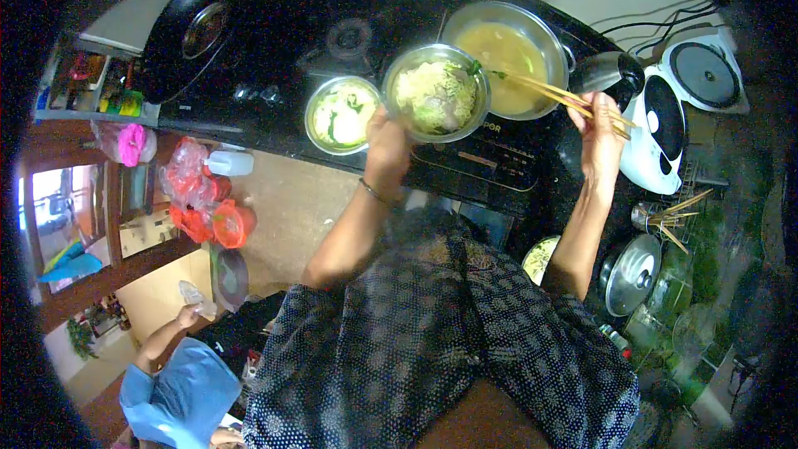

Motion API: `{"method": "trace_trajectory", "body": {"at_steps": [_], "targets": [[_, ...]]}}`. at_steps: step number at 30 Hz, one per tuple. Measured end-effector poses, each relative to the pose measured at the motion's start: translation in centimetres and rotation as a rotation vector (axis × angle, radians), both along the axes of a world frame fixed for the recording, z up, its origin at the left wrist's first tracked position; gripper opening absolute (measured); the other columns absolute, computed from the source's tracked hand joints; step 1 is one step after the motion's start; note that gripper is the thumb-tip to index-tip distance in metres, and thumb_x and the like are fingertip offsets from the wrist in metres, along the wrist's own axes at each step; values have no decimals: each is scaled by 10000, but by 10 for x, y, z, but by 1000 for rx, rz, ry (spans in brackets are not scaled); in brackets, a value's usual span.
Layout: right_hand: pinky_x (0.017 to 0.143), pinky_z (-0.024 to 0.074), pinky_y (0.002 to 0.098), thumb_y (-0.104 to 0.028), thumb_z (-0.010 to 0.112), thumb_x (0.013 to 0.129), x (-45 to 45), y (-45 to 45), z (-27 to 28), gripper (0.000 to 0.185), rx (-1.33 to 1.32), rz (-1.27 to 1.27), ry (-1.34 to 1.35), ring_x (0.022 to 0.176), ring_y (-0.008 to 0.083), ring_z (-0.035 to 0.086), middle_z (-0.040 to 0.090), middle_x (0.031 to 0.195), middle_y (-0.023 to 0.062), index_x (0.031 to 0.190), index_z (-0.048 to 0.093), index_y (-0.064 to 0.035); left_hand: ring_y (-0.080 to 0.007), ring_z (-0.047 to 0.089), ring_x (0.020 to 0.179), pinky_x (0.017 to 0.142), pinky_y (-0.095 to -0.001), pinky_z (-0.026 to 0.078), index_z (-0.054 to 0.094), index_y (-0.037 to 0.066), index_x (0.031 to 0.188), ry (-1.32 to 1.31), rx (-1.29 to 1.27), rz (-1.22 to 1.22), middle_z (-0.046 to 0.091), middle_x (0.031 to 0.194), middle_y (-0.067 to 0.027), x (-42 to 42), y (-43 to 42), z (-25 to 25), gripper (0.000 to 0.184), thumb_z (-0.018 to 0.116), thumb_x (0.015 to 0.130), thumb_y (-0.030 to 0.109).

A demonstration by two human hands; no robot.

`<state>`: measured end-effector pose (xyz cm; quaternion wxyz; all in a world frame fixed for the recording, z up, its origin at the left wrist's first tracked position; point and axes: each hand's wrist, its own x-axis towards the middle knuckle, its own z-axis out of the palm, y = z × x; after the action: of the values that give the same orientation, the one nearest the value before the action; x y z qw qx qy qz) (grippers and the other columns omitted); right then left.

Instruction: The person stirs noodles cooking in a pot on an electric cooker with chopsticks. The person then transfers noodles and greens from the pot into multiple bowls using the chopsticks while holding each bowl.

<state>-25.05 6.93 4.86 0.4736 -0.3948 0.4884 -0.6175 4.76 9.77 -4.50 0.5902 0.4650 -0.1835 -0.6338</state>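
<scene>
My left hand [388, 145] grips the rim of a metal bowl [438, 93] filled with noodles and some greens. Just left of it, a second metal bowl [341, 115] holds pale food with green leaves. Long wooden chopsticks [553, 93] are held in my right hand [600, 120], their tips near the green leaves at the noodle bowl's right edge. Behind and to the right of that bowl, a large pot [559, 50] of yellowish broth stands on the black stove [407, 12]; the bowl overlaps the pot's left side.
A white rice cooker [657, 145] stands right of my right hand. Nearer me are a lidded pan [630, 274], a holder with sticks [644, 216] and a bowl of yellow food [542, 258]. Red containers [233, 223] lie at left. Another person in blue [183, 387] is at lower left.
</scene>
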Motion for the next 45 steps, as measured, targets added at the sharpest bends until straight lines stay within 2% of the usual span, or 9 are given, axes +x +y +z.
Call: {"method": "trace_trajectory", "body": {"at_steps": [6,13,18,25,29,35,40,43,45], "targets": [[722,577,322,-229,520,938,16,-5,-41,228,0,-96,-144,806,199,645,611,880,88,967,560,-7,-192,617,793,681,-306,536,576,7,1068,34,-6,37,622,958,-84,-5,-7,-10,406,401,721,-112],[734,584,319,-214,525,934,20,3,-17,206,-82,-71,-301,815,202,647,601,892,84,940,559,-11,-201,620,812,693,-300,543,541,5,1135,-19,-25,-21,618,984,-96,-5,-9,-12,435,407,735,-100],[713,575,317,-245,541,925,16,20,7,248,162,199,130,858,238,652,603,892,83,972,578,-4,-220,627,855,723,-323,558,537,-1,1136,-83,7,-22,614,1007,-109,-5,-16,-19,415,416,747,-77],[677,580,297,-264,552,917,-9,20,28,273,65,106,112,846,241,660,613,906,109,970,583,2,-209,631,805,667,-319,559,552,-3,1095,-49,17,-4,622,980,-106,-8,-17,-6,380,429,741,-62],[717,574,311,-224,527,931,-29,18,23,230,38,13,34,864,250,660,629,940,137,973,566,-1,-186,616,749,606,-291,539,559,-6,1077,3,24,41,621,952,-90,-9,-15,-1,385,446,712,-58],[764,568,323,-225,529,930,-32,12,-3,230,-47,-75,-166,885,235,645,621,937,137,949,557,2,-186,608,766,643,-303,538,560,4,1085,70,27,29,616,951,-85,-7,-16,4,421,438,688,-65],[782,567,345,-215,528,931,4,5,18,220,-111,38,-275,869,241,640,606,933,153,911,549,4,-190,611,777,642,-302,541,557,16,1110,54,26,28,618,962,-83,-10,-15,6,450,430,686,-67],[758,564,344,-173,552,915,18,4,11,193,-17,237,-124,865,232,639,612,922,126,944,565,17,-186,611,782,631,-299,541,558,17,1112,49,51,29,617,974,-83,-10,-15,-1,454,430,685,-68],[756,561,324,-155,568,901,10,8,11,193,94,319,197,854,214,642,628,915,98,998,592,11,-185,611,786,630,-299,541,559,15,1111,37,50,27,617,982,-84,-9,-16,0,453,431,684,-68]]}}
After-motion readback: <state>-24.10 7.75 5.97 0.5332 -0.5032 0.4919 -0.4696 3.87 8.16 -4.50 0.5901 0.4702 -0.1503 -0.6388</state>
